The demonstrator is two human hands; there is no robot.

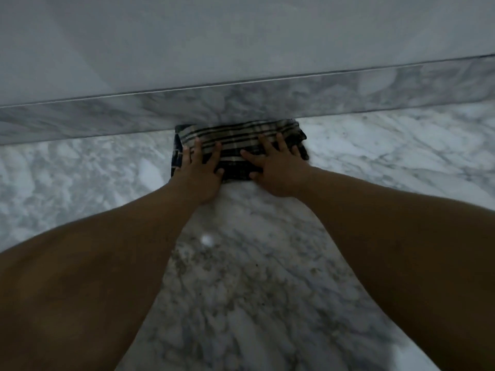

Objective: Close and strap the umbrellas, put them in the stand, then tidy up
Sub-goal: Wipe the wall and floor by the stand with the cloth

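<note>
A folded dark-and-beige plaid cloth [238,145] is pressed flat on the grey-veined white marble floor [80,183], its far edge against the marble skirting strip [134,113]. The left hand [199,170] and right hand [276,170] are laid on it with fingers spread, gripping nothing. The cloth could bunch or unfold if pushed unevenly. No umbrellas or stand are seen; further sliding is blocked by the plain pale wall [241,36].

Probably home: marble floor [241,290], skirting [107,119].
</note>
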